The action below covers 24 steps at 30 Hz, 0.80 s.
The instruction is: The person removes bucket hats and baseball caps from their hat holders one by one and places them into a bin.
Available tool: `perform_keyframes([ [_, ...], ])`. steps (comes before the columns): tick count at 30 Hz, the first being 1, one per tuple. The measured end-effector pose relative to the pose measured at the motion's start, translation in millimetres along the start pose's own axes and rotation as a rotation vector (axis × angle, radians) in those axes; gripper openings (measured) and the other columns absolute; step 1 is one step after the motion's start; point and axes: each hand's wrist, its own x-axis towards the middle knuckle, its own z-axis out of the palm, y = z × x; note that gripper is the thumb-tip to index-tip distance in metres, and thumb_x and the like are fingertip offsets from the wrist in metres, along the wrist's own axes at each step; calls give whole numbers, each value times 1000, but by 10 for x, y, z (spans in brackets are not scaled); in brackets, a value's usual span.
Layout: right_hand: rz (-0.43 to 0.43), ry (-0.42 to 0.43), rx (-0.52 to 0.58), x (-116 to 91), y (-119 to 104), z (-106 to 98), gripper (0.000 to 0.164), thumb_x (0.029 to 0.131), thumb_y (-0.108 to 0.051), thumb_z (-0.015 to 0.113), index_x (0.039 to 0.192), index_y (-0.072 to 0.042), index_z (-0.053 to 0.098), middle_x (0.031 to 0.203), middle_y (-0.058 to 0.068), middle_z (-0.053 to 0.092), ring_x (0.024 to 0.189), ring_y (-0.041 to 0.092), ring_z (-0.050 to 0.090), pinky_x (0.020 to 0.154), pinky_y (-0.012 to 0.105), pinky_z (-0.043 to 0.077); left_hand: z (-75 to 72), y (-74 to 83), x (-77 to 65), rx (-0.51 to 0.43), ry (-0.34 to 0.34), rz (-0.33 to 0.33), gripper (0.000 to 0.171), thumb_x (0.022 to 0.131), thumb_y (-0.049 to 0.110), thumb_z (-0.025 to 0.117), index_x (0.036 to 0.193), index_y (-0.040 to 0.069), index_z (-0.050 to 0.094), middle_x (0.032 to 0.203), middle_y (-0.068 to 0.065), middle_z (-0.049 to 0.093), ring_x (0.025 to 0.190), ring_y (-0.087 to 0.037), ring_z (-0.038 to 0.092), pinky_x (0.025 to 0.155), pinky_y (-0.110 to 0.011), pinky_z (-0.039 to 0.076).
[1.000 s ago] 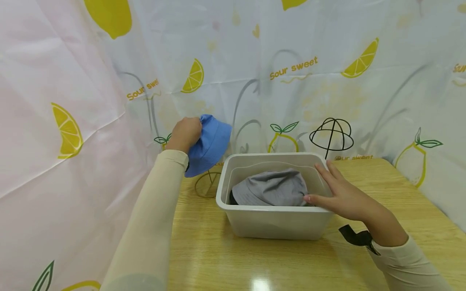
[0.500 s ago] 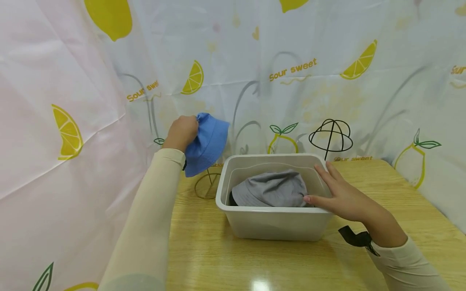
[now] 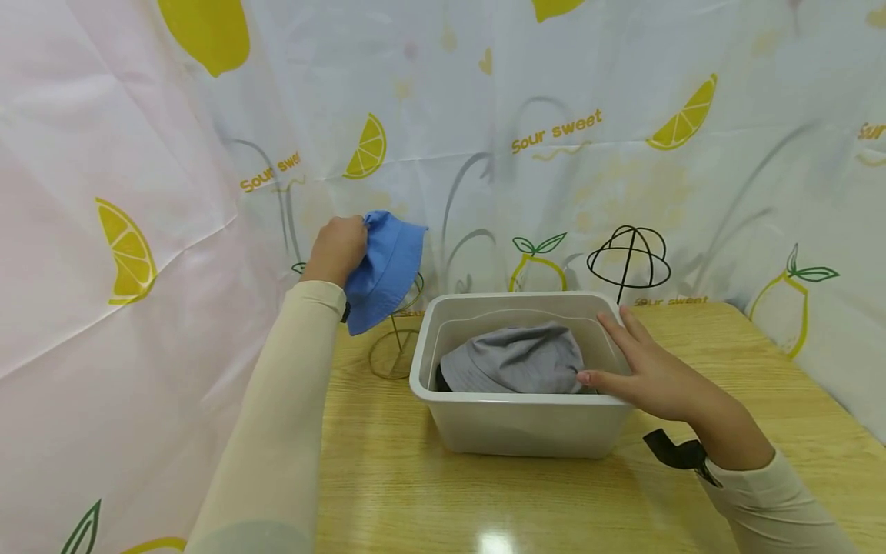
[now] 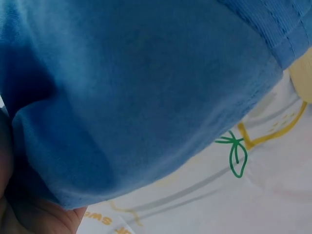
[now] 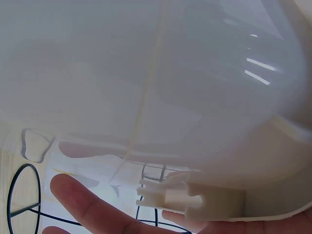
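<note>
My left hand (image 3: 337,250) pinches a blue bucket hat (image 3: 388,265) by its crown and holds it in the air, brim toward the right. In the left wrist view the blue cloth (image 4: 146,97) fills most of the picture. Just behind and below the hat stands a gold wire hat stand (image 3: 394,354), its top partly hidden. My right hand (image 3: 654,377) rests on the right side of a white plastic bin (image 3: 522,427), fingers extended along the outside of the rim and thumb over the front edge. A grey bucket hat (image 3: 515,360) lies in the bin.
A black wire hat stand (image 3: 630,261) stands behind the bin on the right. Something dark shows under the grey hat's left edge. The wooden table (image 3: 415,500) meets a lemon-print curtain (image 3: 429,92) at the back and left.
My left hand and the blue hat have shifted a little to the left, so more of the gold stand shows. The right hand and bin stay still.
</note>
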Motion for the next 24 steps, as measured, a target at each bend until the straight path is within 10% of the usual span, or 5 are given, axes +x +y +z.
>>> perform_keyframes([
  [24, -9, 3, -2, 9, 18, 3, 101, 98, -59, 64, 168, -31, -3, 170, 18, -22, 152, 62, -1, 105, 85, 20, -302, -82, 59, -81, 71, -110, 41, 112, 23, 35, 118, -8, 63, 119, -36, 65, 113, -55, 62, 95, -64, 49],
])
